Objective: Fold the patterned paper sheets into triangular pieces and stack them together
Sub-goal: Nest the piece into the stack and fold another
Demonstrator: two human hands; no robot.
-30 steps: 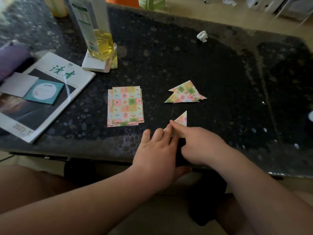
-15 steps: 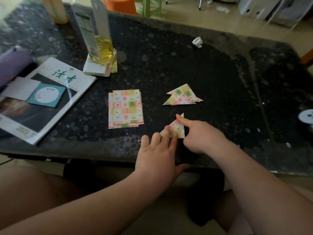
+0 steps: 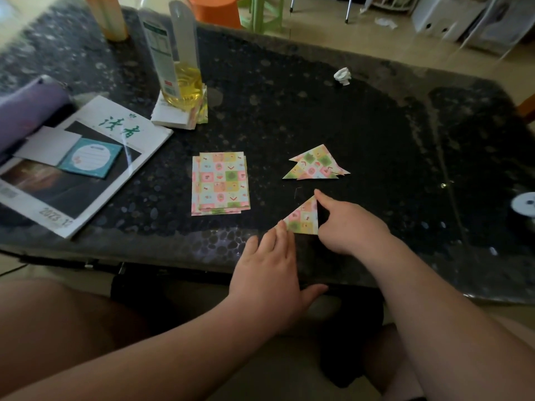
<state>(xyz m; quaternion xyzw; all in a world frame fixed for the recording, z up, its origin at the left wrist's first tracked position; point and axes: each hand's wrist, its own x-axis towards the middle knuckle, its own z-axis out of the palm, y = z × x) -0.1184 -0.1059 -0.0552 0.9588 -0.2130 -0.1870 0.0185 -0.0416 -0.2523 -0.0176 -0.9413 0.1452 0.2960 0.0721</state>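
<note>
- Folding happens near the front edge of the dark speckled table (image 3: 376,117); judging by the piles, the task is partway, not near the end.
- Left hand (image 3: 269,273) lies flat with fingers straight, and its fingertips press down the left corner of the piece in work.
- Right hand (image 3: 347,227) has its index finger stretched out and pressing on the top tip of that piece. The other fingers are tucked in. The thumb is mostly hidden, so I cannot tell whether it grips the lower edge.
- Flat stack of patterned sheets (image 3: 221,183) sits left of the hands, several sheets deep and unfolded. That is the work left; an exact count is not readable.
- More patterned paper (image 3: 199,117) sits under a bottle (image 3: 176,68) further back, possibly extra stock.
- Pile of folded triangles (image 3: 315,164) lies just beyond the right hand, a few pieces overlapped loosely with corners sticking out. This is the done part, though it is not stacked neatly.
- Triangle in work (image 3: 304,219) lies flat on the table between the two hands, apart from the pile. It is already triangular and looks like it is at the crease-pressing step; it is not yet added to the pile.
</note>
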